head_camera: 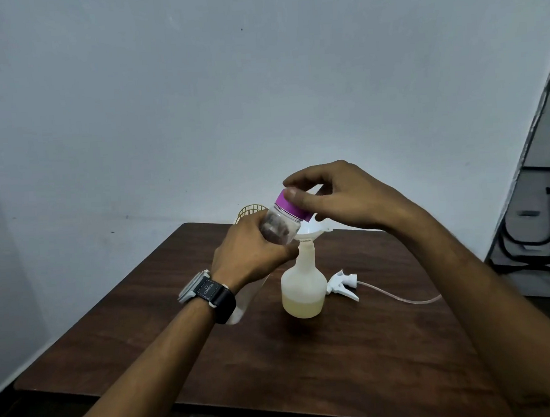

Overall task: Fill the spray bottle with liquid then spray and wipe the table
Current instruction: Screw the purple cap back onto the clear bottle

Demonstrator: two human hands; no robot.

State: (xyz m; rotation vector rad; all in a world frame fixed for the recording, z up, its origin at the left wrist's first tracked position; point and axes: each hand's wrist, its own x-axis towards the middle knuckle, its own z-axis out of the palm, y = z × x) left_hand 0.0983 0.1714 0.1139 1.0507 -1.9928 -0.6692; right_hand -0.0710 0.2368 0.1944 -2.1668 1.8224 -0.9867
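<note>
A white translucent spray bottle (302, 287) stands on the dark wooden table (356, 348), its bottom part holding pale yellow liquid. A white funnel (310, 230) sits in its neck. My left hand (250, 251) grips a clear plastic jar (279, 225), tilted above the funnel. My right hand (337, 198) pinches the jar's purple lid (291, 209) with thumb and fingers. The white spray trigger head (342, 283) with its thin tube (401, 299) lies on the table right of the bottle.
A white cloth (244, 302) lies partly hidden under my left wrist. A yellow mesh basket (248, 211) stands at the table's far edge. Black metal chair legs (532, 224) stand on the floor at the right. A wall is close behind the table.
</note>
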